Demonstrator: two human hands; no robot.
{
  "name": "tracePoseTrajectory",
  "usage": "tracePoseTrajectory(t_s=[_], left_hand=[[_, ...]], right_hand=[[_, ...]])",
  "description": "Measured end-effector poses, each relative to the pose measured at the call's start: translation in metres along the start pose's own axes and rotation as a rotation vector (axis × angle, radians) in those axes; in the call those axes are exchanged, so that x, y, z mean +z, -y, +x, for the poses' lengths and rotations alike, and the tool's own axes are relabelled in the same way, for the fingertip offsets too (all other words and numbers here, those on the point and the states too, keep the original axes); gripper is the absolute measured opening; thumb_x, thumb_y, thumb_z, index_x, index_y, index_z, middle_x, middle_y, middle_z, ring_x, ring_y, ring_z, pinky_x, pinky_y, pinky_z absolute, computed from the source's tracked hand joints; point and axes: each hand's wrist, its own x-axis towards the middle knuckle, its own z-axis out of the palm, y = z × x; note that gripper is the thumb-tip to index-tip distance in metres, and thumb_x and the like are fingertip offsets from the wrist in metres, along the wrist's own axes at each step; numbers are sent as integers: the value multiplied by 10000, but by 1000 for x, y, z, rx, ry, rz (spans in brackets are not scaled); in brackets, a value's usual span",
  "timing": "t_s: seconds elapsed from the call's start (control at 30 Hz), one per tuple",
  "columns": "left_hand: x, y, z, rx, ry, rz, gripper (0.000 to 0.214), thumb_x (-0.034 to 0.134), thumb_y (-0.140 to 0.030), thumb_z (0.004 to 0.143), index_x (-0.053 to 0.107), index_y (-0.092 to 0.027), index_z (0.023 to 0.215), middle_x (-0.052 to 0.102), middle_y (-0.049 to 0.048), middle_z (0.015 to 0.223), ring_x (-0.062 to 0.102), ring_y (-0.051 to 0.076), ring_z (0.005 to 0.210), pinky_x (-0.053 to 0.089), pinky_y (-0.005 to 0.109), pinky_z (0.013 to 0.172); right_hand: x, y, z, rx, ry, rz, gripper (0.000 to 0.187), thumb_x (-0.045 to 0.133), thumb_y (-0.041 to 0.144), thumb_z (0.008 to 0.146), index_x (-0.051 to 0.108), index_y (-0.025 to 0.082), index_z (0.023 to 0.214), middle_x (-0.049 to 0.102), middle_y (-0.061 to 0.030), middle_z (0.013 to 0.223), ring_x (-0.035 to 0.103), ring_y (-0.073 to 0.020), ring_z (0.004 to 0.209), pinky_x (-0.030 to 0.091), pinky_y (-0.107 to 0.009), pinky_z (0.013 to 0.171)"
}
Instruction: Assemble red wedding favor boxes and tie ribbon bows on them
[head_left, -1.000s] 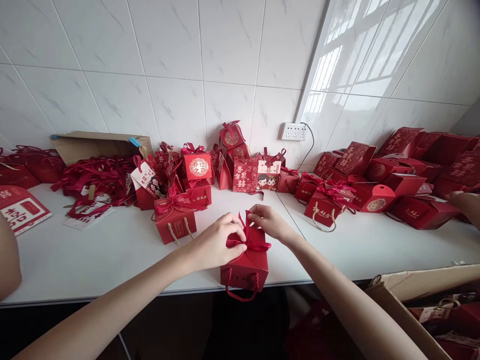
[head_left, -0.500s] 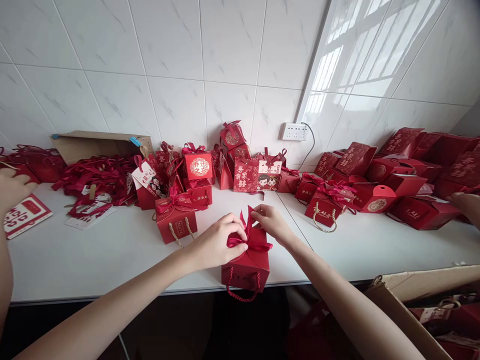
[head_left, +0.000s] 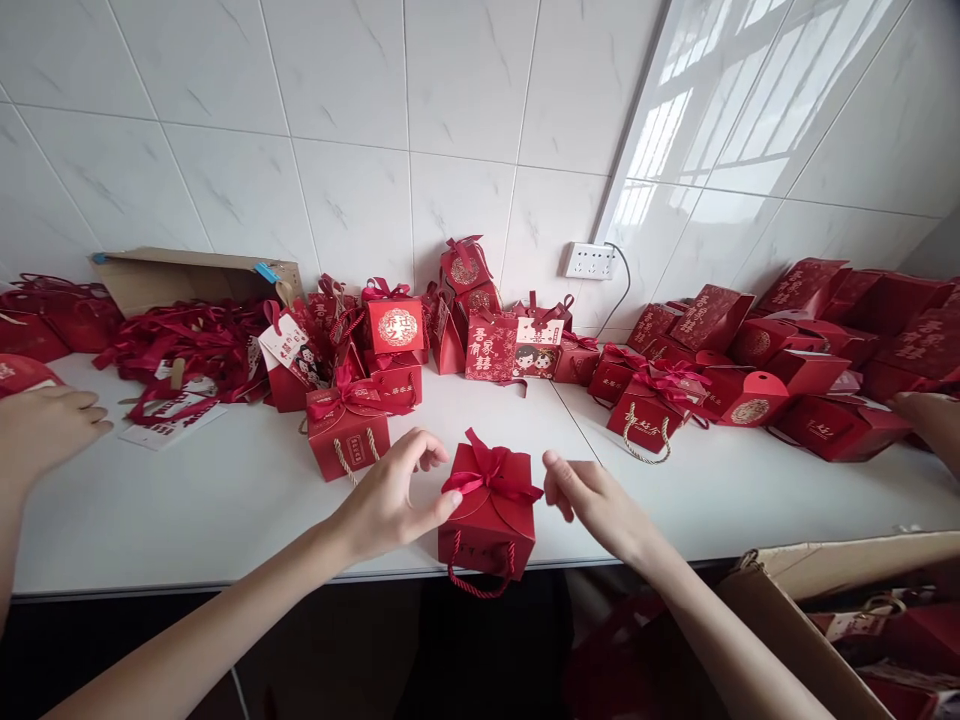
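Observation:
A red gift box with a twisted red cord handle stands at the front edge of the white table, a satin ribbon bow tied on its lid. To its left, my left hand is open, thumb tip close by the bow's left loop, fingers curved and apart; I cannot tell whether the thumb touches it. On the other side, just off the ribbon's right end, my right hand hangs open with loosely bent fingers and nothing in it. Farther left sits another red box with gold cord handles.
Loose ribbons spill before a cardboard box. Red gift boxes line the wall and pile up at right. A large carton stands at lower right. Other people's hands reach in at left and right.
Both my hands have let go of the bow and moved apart to either side of the box. The other person's hand at left has come down and inward over the table.

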Motion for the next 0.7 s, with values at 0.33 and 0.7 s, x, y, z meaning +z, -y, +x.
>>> tracePoseTrajectory(t_s=[0.33,0.7], left_hand=[[8,-2,6,-209,109,-229,349,423,-443,866,369,-189,632,300,-54,600,296,97,551,261,232,527],[21,2,1,-201,140,-318,369,386,-462,870,296,-196,631,252,-56,613,257,96,567,268,233,542]], right_hand=[[15,7,-3,-74,120,272,486,518,651,749,405,207,589,362,42,561,279,-101,539,239,-258,524],[21,-20,0,-164,130,421,499,507,661,784,411,202,612,380,29,607,316,-111,576,290,-253,563]])
